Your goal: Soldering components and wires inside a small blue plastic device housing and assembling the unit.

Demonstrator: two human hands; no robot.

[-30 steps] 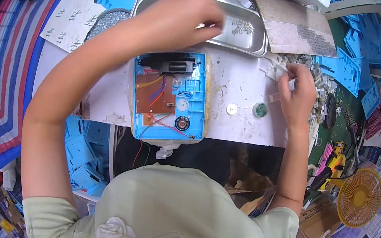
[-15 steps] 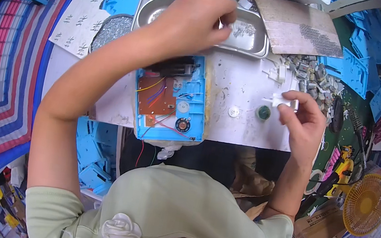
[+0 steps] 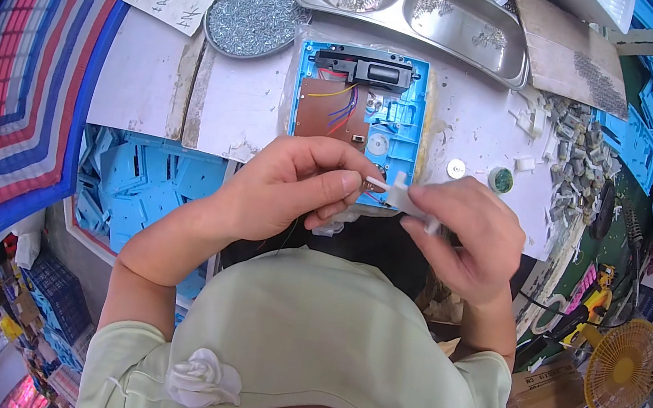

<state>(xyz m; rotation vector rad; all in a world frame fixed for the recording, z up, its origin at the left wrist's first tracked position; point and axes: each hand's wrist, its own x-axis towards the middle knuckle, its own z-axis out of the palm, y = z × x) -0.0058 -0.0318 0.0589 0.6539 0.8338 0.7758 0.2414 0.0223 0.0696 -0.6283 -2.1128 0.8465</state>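
A blue plastic housing [image 3: 396,122] lies open on the white table [image 3: 150,85], showing a brown circuit board [image 3: 325,109] with coloured wires and a black part at its far end. My right hand [image 3: 461,237] grips a small white plastic piece [image 3: 407,202] just over the housing's near edge. My left hand [image 3: 295,187] meets it from the left, thumb and forefinger pinched on something tiny at the piece's tip; what it is I cannot make out. Both hands are close to my chest.
A steel two-compartment tray [image 3: 423,7] and a round dish of screws [image 3: 255,12] stand at the back. Small white and grey parts [image 3: 574,157], a metal disc [image 3: 456,168] and a green round part [image 3: 500,180] lie right. Blue housings [image 3: 135,184] fill a crate below left. A yellow fan [image 3: 623,367] stands right.
My left hand came back from the steel tray to the table's near edge. My right hand brought the white piece in from the right, and the two hands now meet over the housing.
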